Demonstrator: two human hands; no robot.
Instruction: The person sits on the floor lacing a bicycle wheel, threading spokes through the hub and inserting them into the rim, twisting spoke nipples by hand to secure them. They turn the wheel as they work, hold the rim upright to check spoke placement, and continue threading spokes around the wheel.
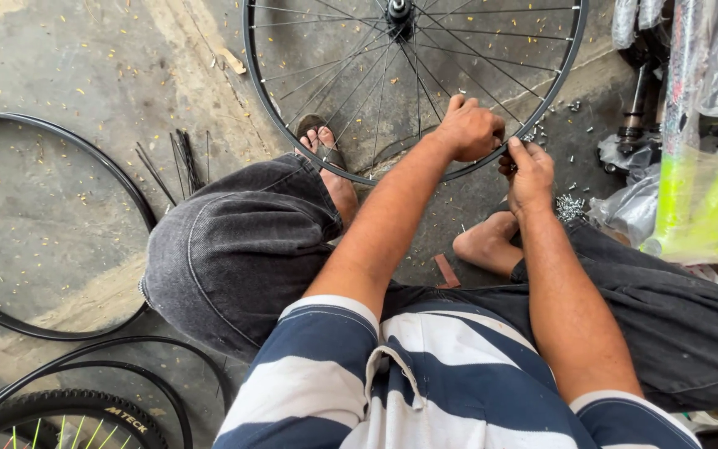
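Note:
A black spoked bicycle wheel (309, 141) stands upright on the concrete floor in front of me. My left hand (469, 129) is closed over its rim at the lower right, fingers curled among the spokes. My right hand (528, 170) pinches the same stretch of rim from the outside; whether it holds a small tool or spoke nipple is hidden. My knees in dark trousers frame the wheel, and my feet rest near its lower edge.
A bare black rim (85, 150) lies on the floor at left, with loose spokes (178, 162) beside it. Tyres and a wheel (85, 411) sit at bottom left. A pile of small nipples (569, 206) and plastic-wrapped bicycle parts (691, 166) crowd the right.

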